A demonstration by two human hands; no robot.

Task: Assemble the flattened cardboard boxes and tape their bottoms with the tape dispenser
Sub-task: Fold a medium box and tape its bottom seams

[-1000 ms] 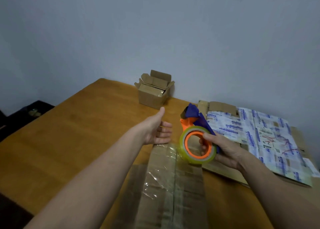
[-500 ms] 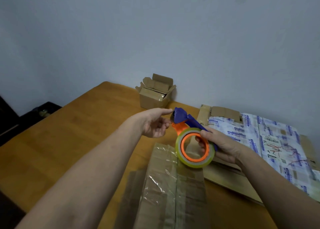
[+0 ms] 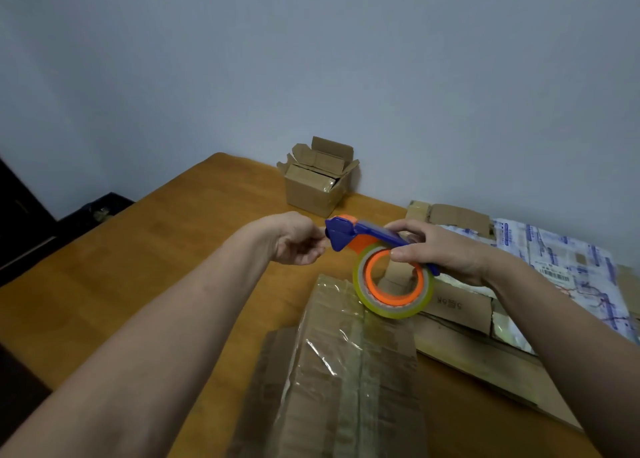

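My right hand (image 3: pixel 446 253) grips the blue and orange tape dispenser (image 3: pixel 374 246) by its handle, and its clear tape roll (image 3: pixel 394 284) hangs below. My left hand (image 3: pixel 294 239) is at the dispenser's blue front end with its fingers curled, seemingly pinching the tape's loose end; the tape itself is hard to make out. Below both hands stands a cardboard box (image 3: pixel 346 371) with old clear tape over its top face. A pile of flattened boxes (image 3: pixel 485 346) lies to the right, under printed wrapping (image 3: pixel 561 263).
A small assembled box (image 3: pixel 318 183) with open flaps stands at the back of the wooden table (image 3: pixel 121 277), near the wall. A dark object (image 3: pixel 97 208) sits on the floor beyond the table's left edge.
My right hand has tilted the dispenser so that its blue head points left. My left hand has closed in on that head and curled its fingers there. The camera has tipped slightly.
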